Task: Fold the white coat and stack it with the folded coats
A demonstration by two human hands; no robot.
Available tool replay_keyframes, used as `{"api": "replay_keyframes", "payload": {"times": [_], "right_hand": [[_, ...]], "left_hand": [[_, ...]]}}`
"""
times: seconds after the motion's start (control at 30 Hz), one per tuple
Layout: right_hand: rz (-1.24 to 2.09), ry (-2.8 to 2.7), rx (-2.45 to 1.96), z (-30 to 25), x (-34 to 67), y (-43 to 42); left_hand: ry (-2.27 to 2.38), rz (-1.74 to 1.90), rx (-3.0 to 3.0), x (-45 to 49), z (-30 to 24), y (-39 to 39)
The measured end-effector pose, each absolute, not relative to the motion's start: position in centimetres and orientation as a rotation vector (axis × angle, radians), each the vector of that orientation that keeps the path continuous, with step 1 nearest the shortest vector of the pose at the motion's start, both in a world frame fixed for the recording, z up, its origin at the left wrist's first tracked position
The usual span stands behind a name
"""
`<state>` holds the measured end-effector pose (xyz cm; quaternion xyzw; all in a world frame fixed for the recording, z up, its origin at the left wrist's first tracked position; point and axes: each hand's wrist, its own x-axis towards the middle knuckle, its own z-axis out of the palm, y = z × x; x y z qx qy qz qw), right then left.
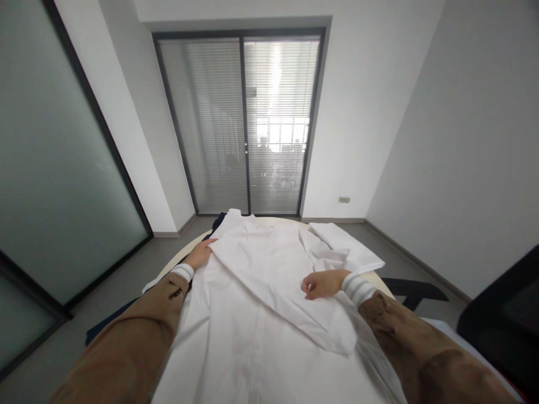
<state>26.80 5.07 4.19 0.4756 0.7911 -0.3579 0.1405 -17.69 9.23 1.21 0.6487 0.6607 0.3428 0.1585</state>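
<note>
A white long-sleeved shirt [236,314] lies spread out in front of me, reaching from the far edge of the table to the bottom of the view. One sleeve [278,306] crosses its body diagonally, from the upper left down to the lower right. At the upper left, my left hand [200,254] grips the shirt's edge where that sleeve folds over; its fingertips are partly hard to make out. My right hand [323,283] is closed with curled fingers just over the right side of the shirt, and no cloth shows in it. The other sleeve [349,249] extends out to the right.
Beneath the shirt is a pale round-edged table [185,248], with dark cloth [113,320] showing along its left side. A black chair [505,314] with an armrest [415,289] stands at the right. Glass doors [244,129] with blinds are beyond the table.
</note>
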Motion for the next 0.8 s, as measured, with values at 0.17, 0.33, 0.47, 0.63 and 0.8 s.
{"api": "replay_keyframes", "payload": {"times": [0.17, 0.33, 0.47, 0.63, 0.8], "right_hand": [[-1.191, 2.121, 1.234, 4.6, 24.2, 6.5], [-0.975, 2.461, 1.621, 6.2, 19.2, 10.1], [-0.778, 2.646, 1.871, 6.3, 14.9, 13.7], [-0.673, 2.699, 2.079, 5.1, 10.5, 17.1], [-0.723, 2.702, 2.143, 3.4, 6.9, 19.8]], "left_hand": [[1.754, 1.071, 1.789, -18.5, -0.1, 9.3], [1.590, 1.206, 1.767, -18.5, -0.6, 9.8], [1.573, 1.263, 1.741, -18.2, -1.7, 9.9], [1.626, 1.370, 1.637, -18.5, -3.6, 9.4], [1.602, 1.402, 1.620, -18.5, -3.5, 9.3]]}}
